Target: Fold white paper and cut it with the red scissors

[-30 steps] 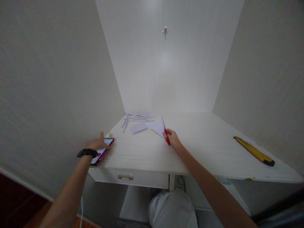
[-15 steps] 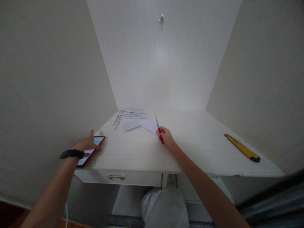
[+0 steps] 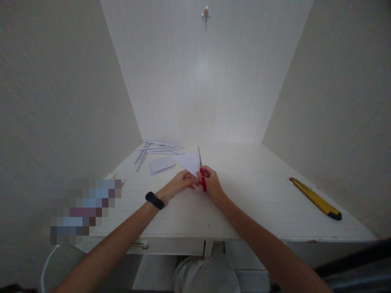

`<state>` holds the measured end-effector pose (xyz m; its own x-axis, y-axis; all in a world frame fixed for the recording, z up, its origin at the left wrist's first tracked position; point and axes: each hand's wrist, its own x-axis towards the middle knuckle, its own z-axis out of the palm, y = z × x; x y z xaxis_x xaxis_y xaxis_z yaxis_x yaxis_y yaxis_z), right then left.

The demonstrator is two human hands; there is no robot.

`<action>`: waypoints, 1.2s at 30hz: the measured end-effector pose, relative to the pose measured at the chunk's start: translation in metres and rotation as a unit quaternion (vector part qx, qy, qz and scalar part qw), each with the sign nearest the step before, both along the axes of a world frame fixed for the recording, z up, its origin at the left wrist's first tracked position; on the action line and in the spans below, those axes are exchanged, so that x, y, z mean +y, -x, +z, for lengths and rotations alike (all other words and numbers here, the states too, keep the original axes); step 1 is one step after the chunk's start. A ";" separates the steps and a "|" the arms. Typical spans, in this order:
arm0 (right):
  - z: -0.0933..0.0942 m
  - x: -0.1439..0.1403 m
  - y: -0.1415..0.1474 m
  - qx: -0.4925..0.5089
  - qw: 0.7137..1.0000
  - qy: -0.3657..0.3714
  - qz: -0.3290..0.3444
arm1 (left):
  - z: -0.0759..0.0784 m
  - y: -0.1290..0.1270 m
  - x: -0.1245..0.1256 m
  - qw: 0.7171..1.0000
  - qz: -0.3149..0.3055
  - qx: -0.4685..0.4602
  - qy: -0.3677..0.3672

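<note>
My right hand (image 3: 212, 184) is closed around the red handles of a pair of scissors (image 3: 202, 179). Their blades point away from me, toward the back wall. A pale triangular piece of paper (image 3: 190, 163) lies just left of the blades, and one edge runs toward my right fingers. My left hand (image 3: 182, 182), with a black band on its wrist, reaches in from the left. Its fingers are stretched and slightly apart at the paper's near corner, close to the scissor handles. Whether the fingertips pinch the paper is hard to see.
Several thin paper strips (image 3: 161, 147) lie in a loose pile at the back left. Folded paper (image 3: 162, 164) sits in front of them. A yellow cutter knife (image 3: 314, 198) rests along the right side of the white desk (image 3: 244, 203). Walls enclose three sides.
My left hand has left the phone at the desk's left edge and moved right to the paper beside my right hand. The scissors stay in my right hand. The view has shifted slightly.
</note>
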<state>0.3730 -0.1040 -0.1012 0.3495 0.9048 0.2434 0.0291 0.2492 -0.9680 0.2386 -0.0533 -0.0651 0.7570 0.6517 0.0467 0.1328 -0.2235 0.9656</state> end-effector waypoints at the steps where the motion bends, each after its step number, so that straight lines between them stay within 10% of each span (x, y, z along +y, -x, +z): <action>1: 0.000 0.002 -0.001 0.003 1.000 -0.010 -0.002 | -0.004 -0.007 0.003 1.000 0.002 -0.015 0.011; 19: 0.006 0.039 -0.005 0.008 0.997 0.018 0.077 | -0.010 -0.008 0.051 0.943 0.188 -0.258 0.088; 36: 0.027 0.021 -0.007 -0.029 0.983 0.044 0.178 | 0.010 -0.001 0.044 0.908 0.188 -0.335 0.168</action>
<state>0.3795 -0.0832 -0.0739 -0.0053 0.9855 0.1697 0.0111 0.1697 -0.9854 0.2399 -0.0089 -0.0548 0.3528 0.9211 0.1646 -0.5035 0.0386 0.8632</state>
